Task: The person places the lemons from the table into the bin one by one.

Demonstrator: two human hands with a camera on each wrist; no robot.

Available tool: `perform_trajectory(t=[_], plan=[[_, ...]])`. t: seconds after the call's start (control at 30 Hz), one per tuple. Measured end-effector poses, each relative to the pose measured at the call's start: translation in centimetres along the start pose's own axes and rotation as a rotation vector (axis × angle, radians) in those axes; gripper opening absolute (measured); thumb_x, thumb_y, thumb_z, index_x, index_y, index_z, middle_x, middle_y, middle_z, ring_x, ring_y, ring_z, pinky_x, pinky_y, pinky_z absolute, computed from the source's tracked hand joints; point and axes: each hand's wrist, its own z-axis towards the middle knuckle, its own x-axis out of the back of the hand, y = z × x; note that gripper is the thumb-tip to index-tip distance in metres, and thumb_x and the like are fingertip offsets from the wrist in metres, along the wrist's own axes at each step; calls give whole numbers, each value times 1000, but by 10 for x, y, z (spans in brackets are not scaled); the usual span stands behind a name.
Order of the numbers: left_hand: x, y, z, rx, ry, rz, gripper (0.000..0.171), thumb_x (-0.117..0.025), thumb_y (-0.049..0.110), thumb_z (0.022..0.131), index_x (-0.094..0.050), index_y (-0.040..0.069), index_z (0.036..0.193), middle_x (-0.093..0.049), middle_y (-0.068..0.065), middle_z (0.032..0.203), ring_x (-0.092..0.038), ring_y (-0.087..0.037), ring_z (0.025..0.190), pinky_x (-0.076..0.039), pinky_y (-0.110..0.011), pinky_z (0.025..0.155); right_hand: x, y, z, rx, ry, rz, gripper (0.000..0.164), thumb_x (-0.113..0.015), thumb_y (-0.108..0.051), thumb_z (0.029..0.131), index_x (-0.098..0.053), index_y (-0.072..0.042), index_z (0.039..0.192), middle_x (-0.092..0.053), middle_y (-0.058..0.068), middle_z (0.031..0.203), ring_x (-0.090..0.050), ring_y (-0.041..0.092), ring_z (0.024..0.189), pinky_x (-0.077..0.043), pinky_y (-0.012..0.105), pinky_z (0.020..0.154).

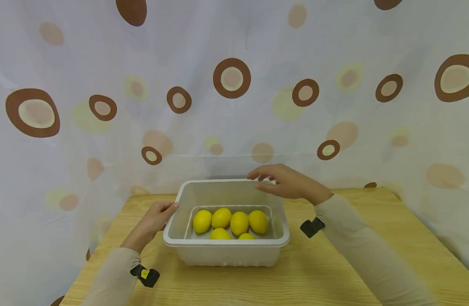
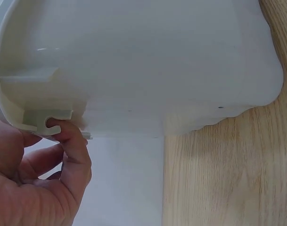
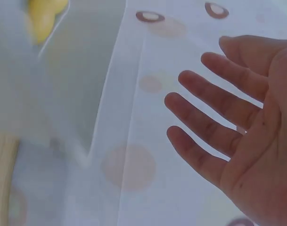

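Note:
A white plastic bin (image 1: 227, 243) stands on the wooden table with several yellow lemons (image 1: 239, 223) on its floor. My left hand (image 1: 158, 216) grips the bin's left rim. In the left wrist view, that hand (image 2: 49, 183) has its fingers curled under the rim, beside a small hooked tab on the bin's outer wall (image 2: 148, 56). Over the far right corner hovers my right hand (image 1: 286, 182), holding nothing. Its fingers are spread and nearly straight in the right wrist view, where the hand (image 3: 247, 117) appears apart from the bin.
The wooden table (image 1: 326, 272) extends to both sides and in front of the bin. Close behind it hangs a white curtain (image 1: 204, 140) with brown and beige spots. Each wrist carries a black strap-on device (image 1: 312, 227).

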Motion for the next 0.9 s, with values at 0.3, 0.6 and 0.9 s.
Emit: perform_trajectory(t=[0.3, 0.6, 0.9], plan=[[5, -1, -2, -2, 35, 49, 47, -45, 26, 103, -49, -10, 133, -66, -20, 106, -65, -17, 82, -57, -31, 68, 11, 38, -81, -138, 210, -80, 28, -54, -18, 99, -61, -10, 125, -64, 5, 121, -62, 22, 103, -51, 46, 88], [19, -2, -3, -19, -39, 193, 64, -44, 38, 102, -29, -6, 146, -54, -28, 125, -63, -26, 95, -57, -42, 76, 2, 62, -138, -267, 219, -104, 34, -53, -24, 100, -58, -6, 128, -62, 10, 125, -59, 31, 109, -50, 52, 86], [44, -14, -20, -344, 121, 658, 64, -47, 38, 101, -30, -2, 148, -28, -29, 149, -21, -54, 134, -22, -72, 101, -3, 79, -165, -308, 178, -165, 57, -58, -32, 97, -41, -3, 143, -36, 26, 146, -32, 50, 131, -32, 68, 96]])
